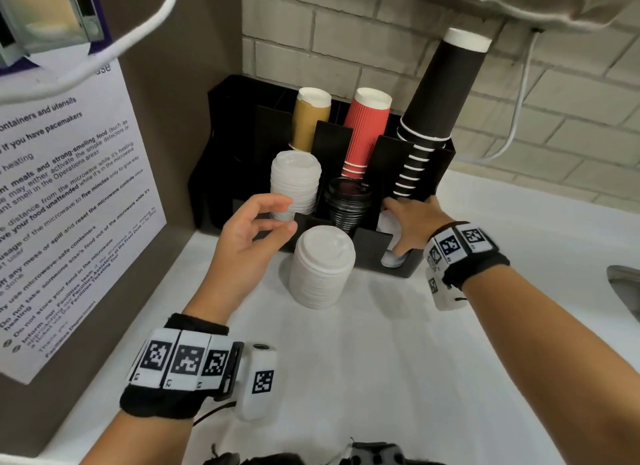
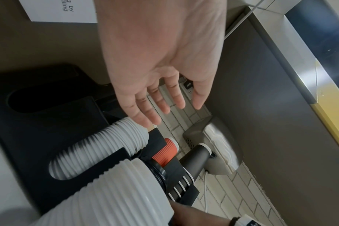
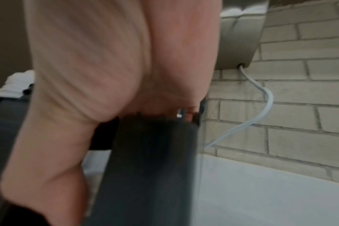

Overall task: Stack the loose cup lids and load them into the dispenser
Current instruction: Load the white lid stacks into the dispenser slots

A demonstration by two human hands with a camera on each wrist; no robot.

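A black dispenser (image 1: 228, 125) stands at the back of the white counter. Its left front slot holds a stack of white lids (image 1: 294, 184), and the middle slot holds black lids (image 1: 348, 205). A loose stack of white lids (image 1: 323, 270) (image 2: 116, 198) stands on the counter just before it. My left hand (image 1: 289, 215) (image 2: 164, 99) hovers empty between the two white stacks, fingers loosely curved. My right hand (image 1: 412, 222) reaches into the right front slot, with thumb and index finger round white lids (image 1: 387, 226). Its other fingertips are hidden. The right wrist view is blurred.
Brown cups (image 1: 310, 122), red cups (image 1: 369, 132) and a tall stack of black cups (image 1: 440, 97) fill the back slots. A brown panel with a printed notice (image 1: 69, 205) closes the left side. A sink edge (image 1: 627, 288) shows at far right, against a brick wall.
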